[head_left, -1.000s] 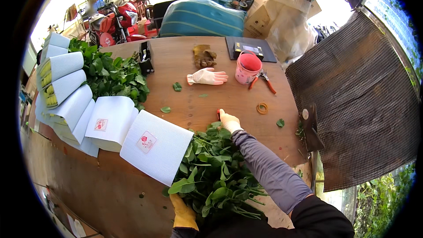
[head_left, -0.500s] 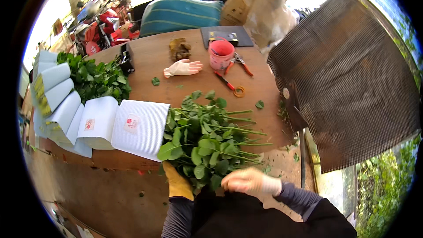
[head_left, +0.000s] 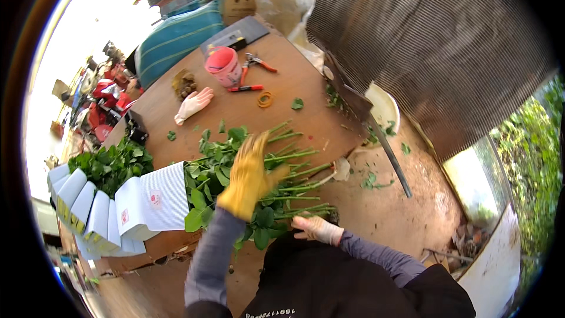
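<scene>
A bunch of leafy green stems (head_left: pixel 206 182) lies along the table's near side, its cut ends pointing right. White corrugated wrapping (head_left: pixel 168 197) covers its left end; what is inside is hidden. My left hand (head_left: pixel 250 174), in a yellow glove and slightly blurred, is over the middle of the bunch with its fingers stretched and thumb apart. Close to the nearest stem ends is my right hand (head_left: pixel 318 228), in a pale covering, its thumb and fingers parted with nothing visible between them. Whether it touches the stems I cannot tell.
More leafy bunches (head_left: pixel 115 162) in white wraps fill the table's left end. Farther back on the table (head_left: pixel 282 106) are a pink bucket (head_left: pixel 223 68), red-handled pliers (head_left: pixel 259 65), a tape roll (head_left: pixel 265 99) and a pale glove (head_left: pixel 194 106). Dark mesh (head_left: pixel 435 47) hangs at right.
My view has swung to the right. My left hand has moved from the bunch's near edge up over its middle. My right hand has come to the stem ends at the near side.
</scene>
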Demonstrator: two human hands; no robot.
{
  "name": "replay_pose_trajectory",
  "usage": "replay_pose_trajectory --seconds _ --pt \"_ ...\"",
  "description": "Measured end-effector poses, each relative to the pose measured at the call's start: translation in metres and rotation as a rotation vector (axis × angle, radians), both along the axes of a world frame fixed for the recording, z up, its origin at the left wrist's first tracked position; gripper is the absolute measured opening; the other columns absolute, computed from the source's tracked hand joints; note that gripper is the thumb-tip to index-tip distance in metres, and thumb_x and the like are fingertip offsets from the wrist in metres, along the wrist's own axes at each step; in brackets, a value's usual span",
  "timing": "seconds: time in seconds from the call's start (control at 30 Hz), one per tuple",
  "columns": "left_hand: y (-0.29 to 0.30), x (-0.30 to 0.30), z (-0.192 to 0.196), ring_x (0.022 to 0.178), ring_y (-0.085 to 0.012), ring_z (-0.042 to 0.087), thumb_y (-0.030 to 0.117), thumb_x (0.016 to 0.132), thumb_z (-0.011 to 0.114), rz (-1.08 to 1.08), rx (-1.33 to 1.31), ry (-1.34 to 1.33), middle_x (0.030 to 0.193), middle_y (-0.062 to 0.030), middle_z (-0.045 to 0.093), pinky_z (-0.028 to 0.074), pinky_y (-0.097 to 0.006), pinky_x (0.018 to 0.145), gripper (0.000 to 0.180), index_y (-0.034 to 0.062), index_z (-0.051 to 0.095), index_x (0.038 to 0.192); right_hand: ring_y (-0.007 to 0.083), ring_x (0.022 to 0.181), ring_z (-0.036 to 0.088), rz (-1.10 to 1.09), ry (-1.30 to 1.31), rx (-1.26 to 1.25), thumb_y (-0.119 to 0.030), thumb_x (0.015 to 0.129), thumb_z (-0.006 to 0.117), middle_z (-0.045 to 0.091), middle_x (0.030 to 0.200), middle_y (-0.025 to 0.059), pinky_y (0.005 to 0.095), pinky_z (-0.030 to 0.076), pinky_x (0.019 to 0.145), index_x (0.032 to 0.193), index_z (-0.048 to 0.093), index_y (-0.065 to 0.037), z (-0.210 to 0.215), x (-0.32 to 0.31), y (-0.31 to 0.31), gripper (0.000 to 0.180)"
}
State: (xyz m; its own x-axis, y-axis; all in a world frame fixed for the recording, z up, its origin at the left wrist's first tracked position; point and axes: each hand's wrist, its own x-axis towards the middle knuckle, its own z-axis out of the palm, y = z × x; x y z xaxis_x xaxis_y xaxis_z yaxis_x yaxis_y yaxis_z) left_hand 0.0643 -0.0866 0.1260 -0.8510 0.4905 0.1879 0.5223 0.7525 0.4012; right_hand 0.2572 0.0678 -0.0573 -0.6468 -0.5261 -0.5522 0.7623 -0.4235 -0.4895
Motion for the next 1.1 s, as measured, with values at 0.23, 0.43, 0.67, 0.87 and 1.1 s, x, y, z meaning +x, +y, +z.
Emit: replay_pose_trajectory --seconds 0.23,0.43,0.67,0.87,1.1 --pt "0.024 -0.083 -0.081 0.133 -0.0401 0.057 0.051 0.092 0.070 -0.156 -0.208 -0.337 0.143 -0.0244 0.061 0.044 -0.045 0.111 0.077 0.0021 0.052 0.148 0.0261 0.148 0.037 -0.528 0.029 -0.101 -0.052 0.099 0.068 0.040 0.161 0.0008 0.0579 0.032 0.117 0.160 0.035 -0.019 0.008 -0.029 -0.024 0.077" --pt "-0.007 -0.052 -0.070 0.140 -0.0378 0.053 0.057 0.086 0.073 -0.368 -0.223 -0.815 0.150 -0.0249 0.055 0.044 -0.045 0.114 0.091 0.0033 0.046 0.154 0.0173 0.124 0.056 -0.893 0.069 0.129 -0.049 0.090 0.082 0.061 0.140 0.0049 0.0337 0.044 0.108 0.148 0.052 -0.002 0.019 -0.077 -0.053 0.080" --pt "0.042 -0.002 -0.038 0.109 -0.0324 0.074 0.052 0.057 0.093 -0.320 -0.778 -0.450 0.117 -0.0235 0.075 0.058 -0.042 0.091 0.087 -0.0025 0.069 0.120 0.0201 0.105 0.065 -0.984 -0.147 0.352 -0.060 0.085 0.081 0.067 0.129 0.0088 0.0389 0.054 0.091 0.139 0.059 0.000 -0.018 -0.107 -0.058 0.084" --pt "0.009 0.044 -0.142 0.089 -0.0273 0.070 0.023 0.095 0.059 -0.152 -0.501 0.342 0.096 -0.0090 0.072 0.049 -0.046 0.083 0.023 0.0083 0.062 0.112 0.0253 0.115 0.059 -0.962 -0.248 0.525 -0.061 0.086 0.077 0.066 0.132 0.0116 0.0399 0.047 0.102 0.139 0.059 0.000 -0.040 -0.103 -0.063 0.083" --pt "0.005 0.038 -0.114 0.094 -0.0279 0.074 0.027 0.082 0.075 -0.295 -0.529 0.045 0.099 -0.0084 0.074 0.059 -0.043 0.077 0.030 0.0129 0.065 0.107 0.0200 0.118 0.057 -1.045 -0.272 0.252 -0.039 0.092 0.078 0.064 0.136 0.0024 0.0373 0.045 0.105 0.138 0.060 -0.011 -0.034 -0.101 -0.062 0.058"
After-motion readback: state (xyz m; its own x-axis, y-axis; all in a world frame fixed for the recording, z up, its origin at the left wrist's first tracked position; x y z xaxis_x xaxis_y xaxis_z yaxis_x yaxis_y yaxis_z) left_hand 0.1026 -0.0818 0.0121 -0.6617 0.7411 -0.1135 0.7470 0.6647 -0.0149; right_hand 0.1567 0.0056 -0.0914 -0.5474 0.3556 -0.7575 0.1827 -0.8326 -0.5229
